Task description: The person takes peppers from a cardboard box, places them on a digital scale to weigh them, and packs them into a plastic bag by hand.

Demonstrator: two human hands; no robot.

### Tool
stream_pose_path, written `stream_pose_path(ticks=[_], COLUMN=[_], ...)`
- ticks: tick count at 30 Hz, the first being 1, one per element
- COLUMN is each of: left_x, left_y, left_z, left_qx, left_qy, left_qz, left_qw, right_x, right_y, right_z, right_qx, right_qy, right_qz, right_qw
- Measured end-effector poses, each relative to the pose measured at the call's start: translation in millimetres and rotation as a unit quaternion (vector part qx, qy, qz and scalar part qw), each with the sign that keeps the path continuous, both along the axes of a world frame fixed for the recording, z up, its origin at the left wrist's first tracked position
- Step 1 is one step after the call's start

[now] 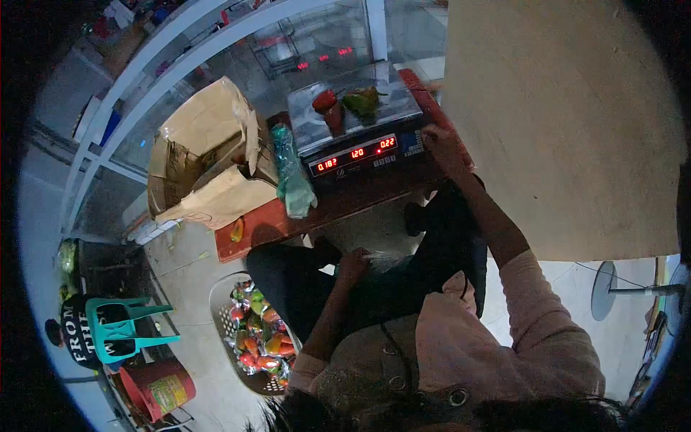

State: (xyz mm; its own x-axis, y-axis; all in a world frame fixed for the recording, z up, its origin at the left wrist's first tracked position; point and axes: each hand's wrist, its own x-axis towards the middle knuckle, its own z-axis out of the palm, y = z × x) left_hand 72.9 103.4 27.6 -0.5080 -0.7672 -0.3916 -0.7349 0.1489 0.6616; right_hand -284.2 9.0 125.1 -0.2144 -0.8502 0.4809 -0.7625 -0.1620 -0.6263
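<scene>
My right hand (443,147) is at the right end of a digital scale (353,155), its fingers beside the keypad and holding nothing visible. Red digits glow on the scale's front, reading 0.182, 1.20 and 0.22. On the metal pan lie a red pepper (324,101), a darker reddish pepper (333,117) and a green pepper (363,103). Down at my lap, my left hand (352,266) is closed on what looks like a clear plastic bag (385,262). A roll of green plastic bags (291,173) lies just left of the scale.
The scale stands on a low reddish bench (266,229), with a pepper (237,230) near its left end. Beside it is an open cardboard box (209,155). A basket (219,302) of bagged peppers, a teal chair (129,330), a red bucket (162,389) and a brown board (561,129) surround me.
</scene>
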Motion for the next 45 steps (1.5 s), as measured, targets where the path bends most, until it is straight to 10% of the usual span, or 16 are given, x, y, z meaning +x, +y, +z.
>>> stream_pose_path(ticks=[7,10,18,24,30,39,45], left_x=[9.7,6.2,-3.9,-0.2,0.0,-3.8,-4.3], left_y=[-5.1,-2.4,-1.9,-2.3,-2.1,-1.1,-0.5], left_z=[-44.7,-14.5,47.1,15.1,-16.1,14.1,16.6], left_qx=[0.0,-0.212,-0.041,0.019,-0.075,0.002,-0.022], left_qy=[0.092,0.084,0.109,0.106,0.062,0.093,0.07], left_qz=[-0.008,-0.068,-0.009,0.023,-0.035,0.017,0.004], left_qw=[0.996,0.971,0.993,0.994,0.995,0.996,0.997], right_x=[19.3,29.5,16.2,18.3,-22.1,-54.9,-57.6], right_y=[-24.4,-51.1,-160.8,-214.3,-200.4,-173.8,-165.6], right_z=[35.9,46.2,37.6,14.6,16.4,37.7,42.7], right_qx=[-0.03,-0.006,-0.077,0.165,0.062,0.121,0.12], right_qy=[-0.052,0.018,0.304,0.078,0.147,-0.25,-0.288], right_qz=[0.051,-0.012,-0.035,0.025,0.014,0.0,0.045], right_qw=[0.997,1.0,0.949,0.983,0.987,0.961,0.949])
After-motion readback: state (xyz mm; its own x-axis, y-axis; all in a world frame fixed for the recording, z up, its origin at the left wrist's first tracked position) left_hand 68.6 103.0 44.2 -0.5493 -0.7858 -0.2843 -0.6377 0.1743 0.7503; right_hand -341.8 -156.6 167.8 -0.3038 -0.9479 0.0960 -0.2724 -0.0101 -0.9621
